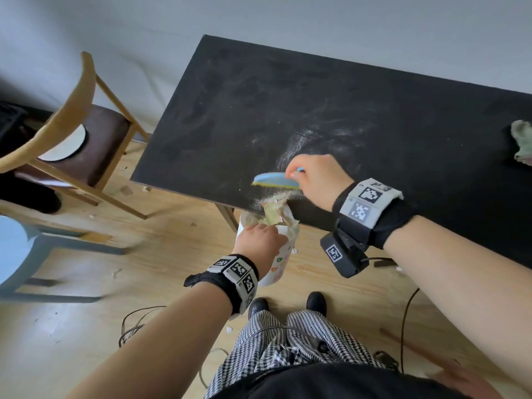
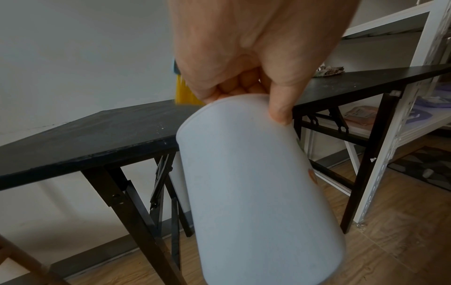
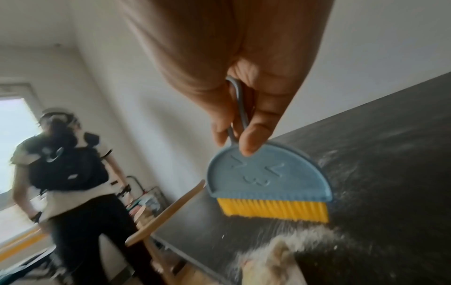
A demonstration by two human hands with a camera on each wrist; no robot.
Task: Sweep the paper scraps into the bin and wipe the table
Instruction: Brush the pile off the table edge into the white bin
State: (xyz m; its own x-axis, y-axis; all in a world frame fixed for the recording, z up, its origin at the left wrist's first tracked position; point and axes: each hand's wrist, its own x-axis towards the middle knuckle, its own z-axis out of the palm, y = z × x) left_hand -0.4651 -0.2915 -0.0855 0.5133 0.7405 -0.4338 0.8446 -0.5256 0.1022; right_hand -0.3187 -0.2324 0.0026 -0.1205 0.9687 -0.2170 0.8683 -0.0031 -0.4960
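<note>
table (image 1: 359, 110): black top, streaked with pale dust; the sweeping is happening at its near edge, so strokes should run toward that edge and not sideways along it.
bin (image 2: 256, 183): white, held tilted just under the table's near edge with its mouth up against the lip; it looks best kept tight to the edge so nothing falls past onto the floor.
left hand (image 1: 260, 240): fingers curled over the bin's rim, thumb outside, carrying it in the air.
right hand (image 1: 315, 180): pinching the thin handle of the brush, thumb and fingers closed round it.
brush (image 3: 268, 185): blue half-round back, yellow bristles pointing down at the table edge; short, low strokes would likely keep the dust from flying.
paper scraps (image 1: 276, 211): a crumpled pale heap at the table's edge, tipping into the bin's mouth, fine crumbs trailing behind.
cloth (image 1: 522, 142): crumpled at the far right of the table, untouched; wiping, I judge, is yet to come.
</note>
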